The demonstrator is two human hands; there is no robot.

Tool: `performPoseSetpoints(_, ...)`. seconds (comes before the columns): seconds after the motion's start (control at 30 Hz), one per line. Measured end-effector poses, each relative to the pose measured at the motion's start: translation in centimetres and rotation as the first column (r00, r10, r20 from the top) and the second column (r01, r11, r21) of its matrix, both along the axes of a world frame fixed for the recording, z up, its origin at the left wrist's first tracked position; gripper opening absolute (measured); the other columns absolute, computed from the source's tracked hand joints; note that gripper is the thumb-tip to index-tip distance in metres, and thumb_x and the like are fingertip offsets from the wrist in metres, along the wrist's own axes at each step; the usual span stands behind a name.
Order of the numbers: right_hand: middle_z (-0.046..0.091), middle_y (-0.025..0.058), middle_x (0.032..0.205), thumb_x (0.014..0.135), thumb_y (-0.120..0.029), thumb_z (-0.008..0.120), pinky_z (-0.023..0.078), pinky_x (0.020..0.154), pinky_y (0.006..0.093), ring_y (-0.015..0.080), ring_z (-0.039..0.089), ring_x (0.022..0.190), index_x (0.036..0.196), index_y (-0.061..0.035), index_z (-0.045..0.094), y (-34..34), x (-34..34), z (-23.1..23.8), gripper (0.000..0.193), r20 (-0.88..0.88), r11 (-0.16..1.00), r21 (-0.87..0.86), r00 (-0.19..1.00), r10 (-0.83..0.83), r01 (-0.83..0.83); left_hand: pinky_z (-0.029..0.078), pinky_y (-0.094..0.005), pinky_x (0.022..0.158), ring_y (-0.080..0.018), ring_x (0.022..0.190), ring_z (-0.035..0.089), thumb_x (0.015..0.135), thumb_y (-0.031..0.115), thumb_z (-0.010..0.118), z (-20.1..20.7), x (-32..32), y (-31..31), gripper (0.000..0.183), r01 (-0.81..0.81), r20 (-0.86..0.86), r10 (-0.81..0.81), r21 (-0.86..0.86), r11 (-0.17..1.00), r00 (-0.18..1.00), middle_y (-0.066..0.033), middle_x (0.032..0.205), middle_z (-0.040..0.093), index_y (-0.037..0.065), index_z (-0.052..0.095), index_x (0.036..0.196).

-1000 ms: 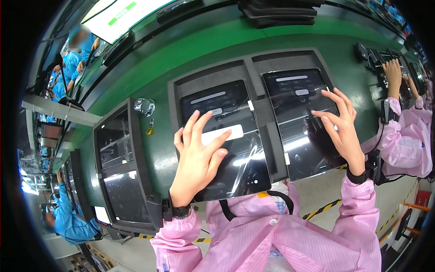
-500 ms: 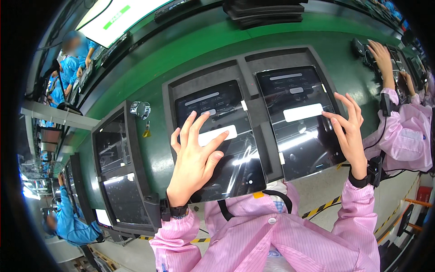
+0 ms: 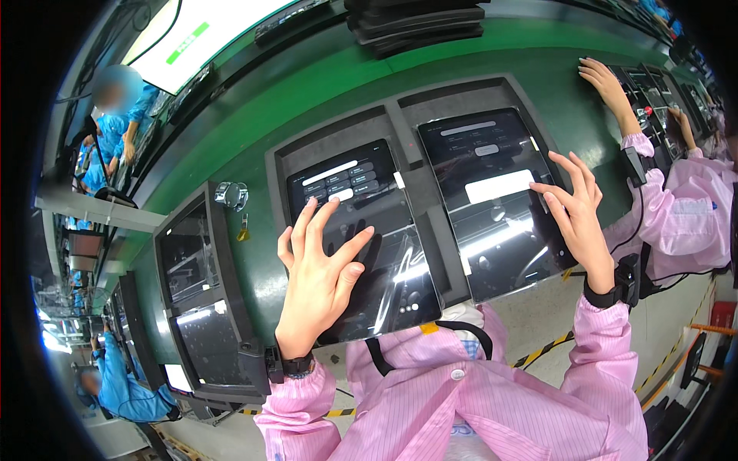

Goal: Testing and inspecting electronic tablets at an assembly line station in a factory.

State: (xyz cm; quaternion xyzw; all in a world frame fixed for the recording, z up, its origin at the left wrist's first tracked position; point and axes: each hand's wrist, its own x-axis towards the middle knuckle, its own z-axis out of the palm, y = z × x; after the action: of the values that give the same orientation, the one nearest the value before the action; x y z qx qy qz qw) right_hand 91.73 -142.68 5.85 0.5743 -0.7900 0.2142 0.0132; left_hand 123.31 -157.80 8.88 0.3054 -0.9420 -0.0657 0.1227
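Two dark tablets lie side by side in a grey two-bay tray in front of me. Over the left tablet my left hand is open with fingers spread, its index finger just above or on the glass. That screen shows a panel of light tiles near its top. A white box is lit on the right tablet. My right hand is open too, its index fingertip at the right end of the white box. Neither hand grips anything. The grey tray shows around and between both tablets.
Another tray with dark screens stands at the left, beside a round metal object and a yellow tag. Black trays are stacked at the back. On the right a co-worker's hand reaches over the green bench.
The white box has gone from the left tablet, and its tile panel has brightened. My left index finger has lifted back slightly. The right tablet still shows its white box.
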Motion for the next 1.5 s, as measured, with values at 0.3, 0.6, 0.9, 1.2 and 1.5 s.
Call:
performPoseSetpoints(0.3,0.052,0.0114,0.101,0.086,-0.011,0.050,0.034,0.088,0.0311,0.0256,0.049,0.098,0.093,-0.0006,0.054,4.6,-0.6,-1.4,0.013,0.285,0.879,-0.408,0.949,-0.134,0.247,0.017,-0.0467,0.104,-0.0325,0.131,0.029,0.093,0.039,0.030,1.5,-2.0,3.5,0.050,0.178,0.005,-0.182,0.169,0.969,0.983,-0.0152,0.139,0.037,0.008,0.050,0.126)
performPoseSetpoints(0.6,0.056,0.0043,0.086,0.096,-0.024,0.041,0.039,0.075,0.0243,0.0116,0.051,0.083,0.095,-0.0002,0.054,10.0,6.3,-7.5,0.027,0.834,0.808,-0.231,0.538,-0.123,0.542,0.019,-0.0455,0.107,-0.0281,0.131,0.030,0.087,0.027,0.052,-0.9,-9.0,7.4,0.052,0.443,-0.044,-0.450,0.292,0.848,0.892,-0.0124,0.140,0.035,0.006,0.040,0.132)
performPoseSetpoints(0.9,0.056,0.0027,0.079,0.096,-0.028,0.040,0.037,0.068,0.0225,0.0090,0.050,0.072,0.089,-0.0028,0.056,9.4,6.4,-8.1,0.031,0.936,0.830,-0.244,0.345,0.067,0.501,0.019,-0.0498,0.107,-0.0280,0.131,0.032,0.087,0.028,0.053,-2.7,-9.6,8.1,0.053,0.442,0.002,-0.457,0.257,0.860,0.889,-0.0116,0.140,0.035,0.005,0.039,0.133)
performPoseSetpoints(1.2,0.054,0.0011,0.073,0.089,-0.018,0.054,0.037,0.062,0.0215,0.0067,0.047,0.068,0.068,-0.0025,0.053,11.0,5.7,-7.8,0.026,0.930,0.832,-0.204,0.367,0.001,0.516,0.018,-0.0513,0.107,-0.0302,0.130,0.033,0.088,0.027,0.052,-2.6,-9.6,8.1,0.048,0.419,-0.020,-0.431,0.275,0.865,0.902,-0.0121,0.138,0.039,0.005,0.043,0.130)
performPoseSetpoints(1.5,0.055,0.0101,0.079,0.071,-0.004,0.050,0.041,0.077,0.0335,0.0257,0.056,0.086,0.055,-0.0011,0.038,12.0,10.6,-8.7,0.020,0.787,0.821,-0.489,0.555,0.270,0.295,0.019,-0.0517,0.106,-0.0319,0.130,0.032,0.090,0.030,0.049,-1.7,-8.9,7.5,0.044,0.445,-0.033,-0.450,0.229,0.866,0.893,-0.0153,0.136,0.040,0.004,0.046,0.126)
